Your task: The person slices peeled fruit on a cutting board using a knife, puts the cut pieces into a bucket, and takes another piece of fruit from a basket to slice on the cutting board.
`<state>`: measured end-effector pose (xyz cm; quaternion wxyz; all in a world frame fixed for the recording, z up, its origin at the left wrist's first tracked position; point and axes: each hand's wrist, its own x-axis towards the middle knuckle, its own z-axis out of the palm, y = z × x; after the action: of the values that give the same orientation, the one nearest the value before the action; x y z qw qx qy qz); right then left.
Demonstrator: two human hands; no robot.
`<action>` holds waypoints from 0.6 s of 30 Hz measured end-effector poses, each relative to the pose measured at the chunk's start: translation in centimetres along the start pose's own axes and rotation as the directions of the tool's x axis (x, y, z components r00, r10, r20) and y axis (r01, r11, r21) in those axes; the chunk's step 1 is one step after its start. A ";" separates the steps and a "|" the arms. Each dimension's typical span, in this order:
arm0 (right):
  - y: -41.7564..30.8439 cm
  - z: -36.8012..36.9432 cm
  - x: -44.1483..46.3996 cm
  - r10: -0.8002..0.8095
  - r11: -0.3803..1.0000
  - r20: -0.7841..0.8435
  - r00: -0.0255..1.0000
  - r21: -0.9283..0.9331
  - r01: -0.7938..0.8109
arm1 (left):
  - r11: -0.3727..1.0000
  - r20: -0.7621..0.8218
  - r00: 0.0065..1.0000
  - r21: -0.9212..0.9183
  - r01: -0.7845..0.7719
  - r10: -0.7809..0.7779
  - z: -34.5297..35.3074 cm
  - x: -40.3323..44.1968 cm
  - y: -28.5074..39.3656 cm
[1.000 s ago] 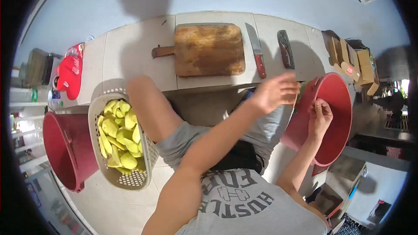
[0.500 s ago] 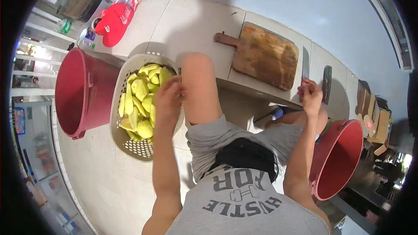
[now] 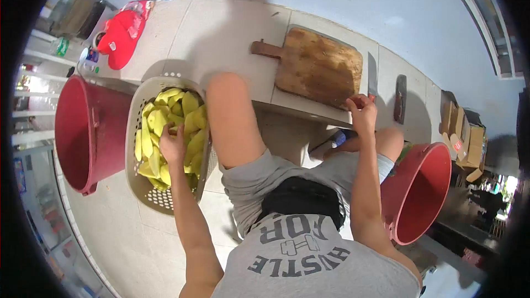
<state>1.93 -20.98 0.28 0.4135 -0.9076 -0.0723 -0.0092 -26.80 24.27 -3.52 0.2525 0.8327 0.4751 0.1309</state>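
1. Your left hand has just moved from the basket's rim to over the fruit pieces, so the work now appears to centre there.
2. Its grip is curled, fingertips at the heap (whether a piece is pinched isn't clear).
3. Your right hand has shifted slightly, to between the chopping board's near corner and the knife's red handle; its fingers are bent in, but you can't see whether they hold anything.
4. Count one board, one knife and one dark tool on the surface, plus one cap.
5. Beside you stand one basket and two buckets; the fruit pieces inside the basket overlap too much to count.
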 end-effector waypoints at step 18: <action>11.3 -1.5 3.2 0.211 0.756 -0.193 0.958 -0.589 -0.286 | 0.964 0.306 0.931 0.111 -0.243 0.200 4.2 1.4 1.6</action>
<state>6.74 -29.09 -6.95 0.0990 -0.9915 0.0797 -0.0292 -22.98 23.51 -6.23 0.2415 0.9074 0.3438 -0.0012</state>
